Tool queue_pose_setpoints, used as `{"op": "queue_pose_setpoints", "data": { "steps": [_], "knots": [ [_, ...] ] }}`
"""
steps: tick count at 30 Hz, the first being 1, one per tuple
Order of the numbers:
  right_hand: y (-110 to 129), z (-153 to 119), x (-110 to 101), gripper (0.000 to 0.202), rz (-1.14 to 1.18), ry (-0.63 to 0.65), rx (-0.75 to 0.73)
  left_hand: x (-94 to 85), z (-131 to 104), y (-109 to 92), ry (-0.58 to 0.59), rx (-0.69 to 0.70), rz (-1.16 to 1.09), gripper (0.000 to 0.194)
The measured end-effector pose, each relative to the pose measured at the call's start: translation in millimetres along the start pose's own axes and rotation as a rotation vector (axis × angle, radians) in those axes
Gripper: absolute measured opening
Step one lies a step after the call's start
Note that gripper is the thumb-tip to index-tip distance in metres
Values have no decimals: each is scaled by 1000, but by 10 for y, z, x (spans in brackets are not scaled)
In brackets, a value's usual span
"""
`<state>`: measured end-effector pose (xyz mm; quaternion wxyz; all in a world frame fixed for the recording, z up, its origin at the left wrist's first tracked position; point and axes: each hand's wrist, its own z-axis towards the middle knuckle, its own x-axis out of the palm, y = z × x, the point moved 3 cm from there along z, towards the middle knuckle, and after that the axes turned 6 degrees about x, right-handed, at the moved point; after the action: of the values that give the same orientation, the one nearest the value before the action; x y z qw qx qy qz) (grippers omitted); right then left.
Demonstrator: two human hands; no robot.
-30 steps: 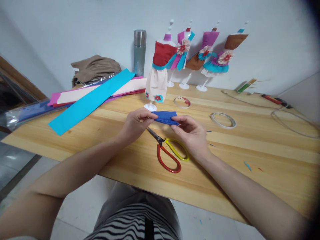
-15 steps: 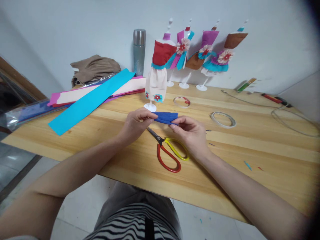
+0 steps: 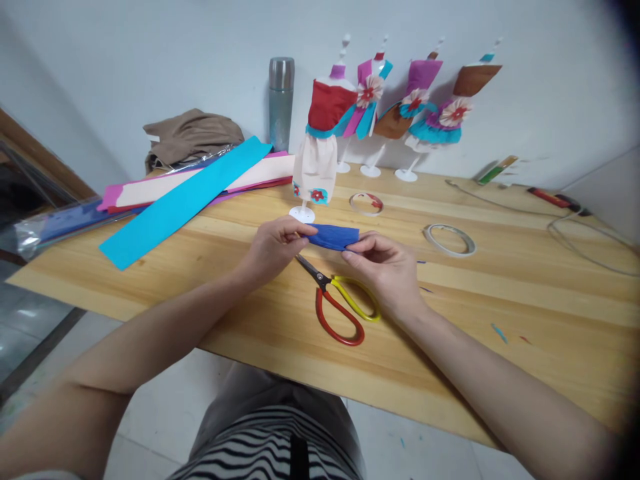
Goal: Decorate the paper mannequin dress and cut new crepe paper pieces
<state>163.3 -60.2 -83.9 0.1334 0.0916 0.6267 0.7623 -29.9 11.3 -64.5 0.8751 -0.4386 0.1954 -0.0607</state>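
Observation:
A short strip of blue crepe paper (image 3: 332, 237) is stretched level between my two hands above the table. My left hand (image 3: 278, 248) pinches its left end between thumb and fingers. At the right end, my right hand (image 3: 387, 267) grips the lower corner the same way. Just below the strip lie scissors (image 3: 327, 287) with one red and one yellow handle, their blades pointing to my left hand. Behind the strip stands a small white dress form (image 3: 320, 160) in a red top and a pale skirt with red flowers on blue patches.
Several more dressed forms (image 3: 417, 100) line the wall, near a steel flask (image 3: 281, 100). At left are a turquoise strip (image 3: 185, 203), other coloured paper (image 3: 137, 192) and brown cloth (image 3: 193, 137). Tape rolls (image 3: 450, 240), a cable (image 3: 505, 207) and paper scraps (image 3: 499, 333) lie on the right.
The blue strip remains between both hands, its upper edge tilted slightly differently. The whole view has shifted a little, so the table items sit slightly further right.

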Motion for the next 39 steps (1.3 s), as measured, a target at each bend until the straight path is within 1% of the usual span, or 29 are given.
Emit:
{"op": "queue_pose_setpoints", "data": {
  "steps": [3,5,9,11,14,19,22,26,29,33,37,39],
  "knots": [
    [-14,12,-13,18,31,-25,-13,8,-2,19,33,-108,-88,36],
    [-19,21,-17,18,53,-39,-21,26,-4,25,79,-174,-169,46],
    [-17,40,-19,20,69,-56,-22,47,-12,-1,176,-274,-315,59],
    [-13,48,-23,20,75,-65,-20,28,-10,-29,195,-290,-345,57],
    [-6,50,-25,19,69,-72,-10,-13,4,-62,197,-273,-347,51],
    [15,32,-11,20,71,-67,5,26,6,-34,249,-246,-310,61],
    [24,22,-4,21,70,-54,9,66,-4,-3,247,-221,-267,54],
    [13,17,-7,19,75,-39,14,73,-14,24,212,-279,-303,41],
    [-4,17,-10,17,54,-33,14,61,-16,22,202,-317,-349,38],
    [-19,14,-12,17,29,-31,10,52,-13,8,172,-317,-403,35],
    [-11,5,-9,19,44,-31,14,50,-10,-3,132,-323,-402,26],
    [-10,2,-7,19,54,-31,25,47,-4,-17,117,-322,-397,26]
  ]
}}
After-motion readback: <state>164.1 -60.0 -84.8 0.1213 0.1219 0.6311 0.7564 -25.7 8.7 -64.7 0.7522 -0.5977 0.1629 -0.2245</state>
